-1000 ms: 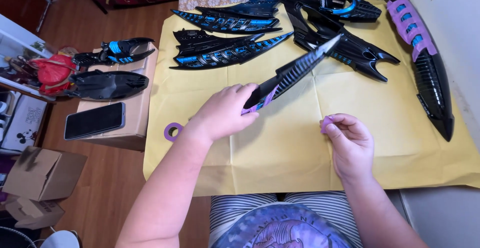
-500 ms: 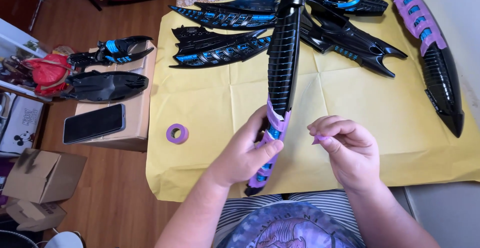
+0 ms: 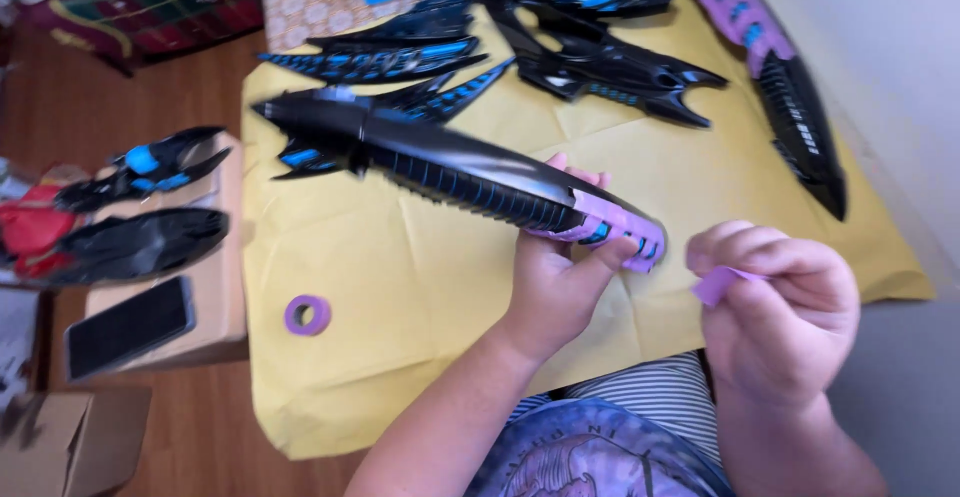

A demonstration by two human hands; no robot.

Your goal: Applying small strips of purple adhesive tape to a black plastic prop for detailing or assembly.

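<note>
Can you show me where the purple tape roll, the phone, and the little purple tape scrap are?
Purple tape roll (image 3: pixel 307 315): head view, on its ring.
Phone (image 3: pixel 129 326): head view, middle of its dark screen.
Purple tape scrap (image 3: pixel 716 284): head view, on the flap sticking out from the right hand (image 3: pixel 782 322).

My left hand (image 3: pixel 555 277) is raised in front of me, forearm bare and running up from the lower middle of the view, wrist bent slightly back. Its fingers curl up and around from below in a closed grip, the thumb pressed across on the near side and the fingertips (image 3: pixel 575 172) just showing over the top. My right hand (image 3: pixel 775 307) sits just beside it, lower right, curled loosely with the knuckles toward me, thumb and forefinger pinched together at the tips.
</note>
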